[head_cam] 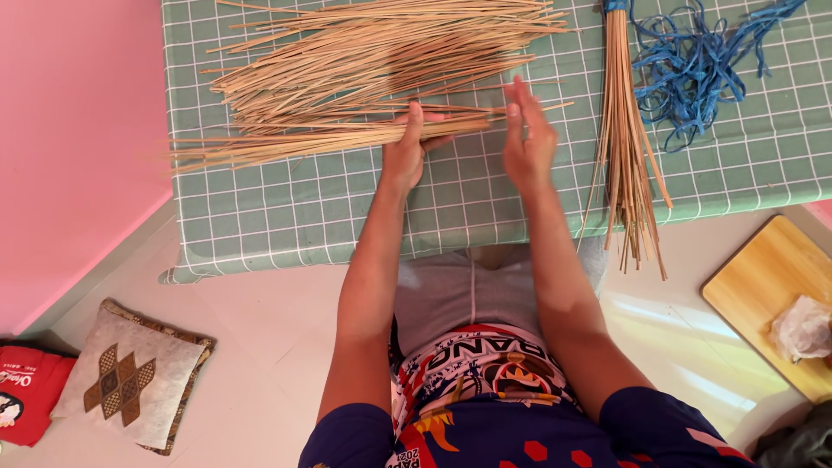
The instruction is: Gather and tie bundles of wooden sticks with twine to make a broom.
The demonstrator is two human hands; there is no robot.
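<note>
Straw-coloured sticks everywhere in the head view. A big loose pile of thin sticks (pixel 381 52) lies fanned across the green checked cloth (pixel 485 208) covering the table. Left hand (pixel 406 156) is wrapped around a smaller bunch of sticks (pixel 295 143) at the near edge of the pile, fingers curled over it, thumb side up, so it's gripping that bunch. Right hand (pixel 527 139) is just beside it, fingers straight and together, fingertips touching the stick ends, holding nothing as far as I can see. Off to the right there's a tied bundle of sticks (pixel 626 147) hanging over the table edge, next to a tangle of blue cord (pixel 693 69). Wooden board (pixel 763 295) and a patterned cushion (pixel 130 377) sit on the floor.
</note>
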